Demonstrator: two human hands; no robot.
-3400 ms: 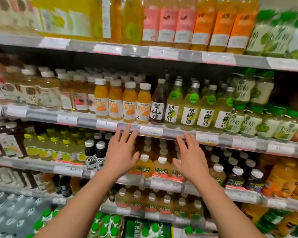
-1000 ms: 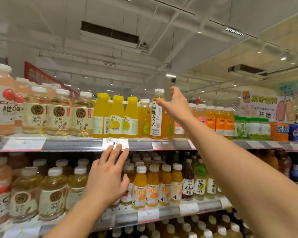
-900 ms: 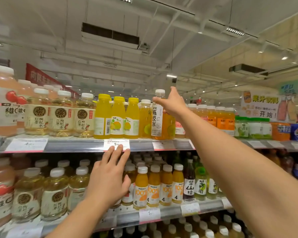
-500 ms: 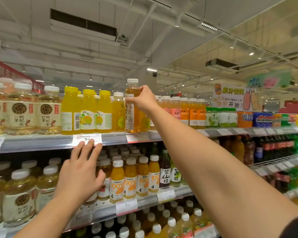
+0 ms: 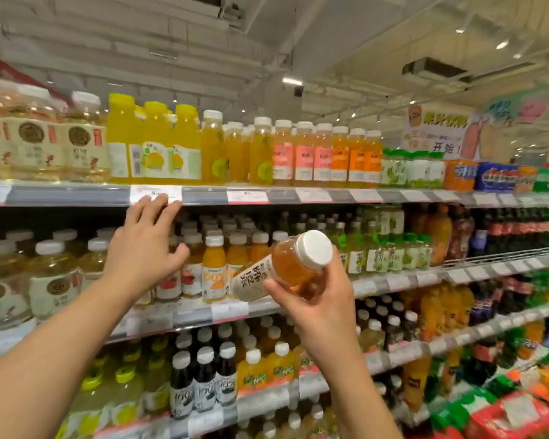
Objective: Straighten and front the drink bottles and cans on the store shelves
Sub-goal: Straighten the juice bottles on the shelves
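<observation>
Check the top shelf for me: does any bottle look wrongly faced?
Yes: the leftmost yellow-capped bottle on the top shelf shows its barcode side, while its neighbours show fruit labels.

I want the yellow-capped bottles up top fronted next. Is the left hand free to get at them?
Probably yes. The left hand is open and empty, fingertips at the top shelf's price rail, and the yellow-capped bottles stand just above at the edge, nothing between.

Bright ceiling lights, motion blur, warped edges
</observation>
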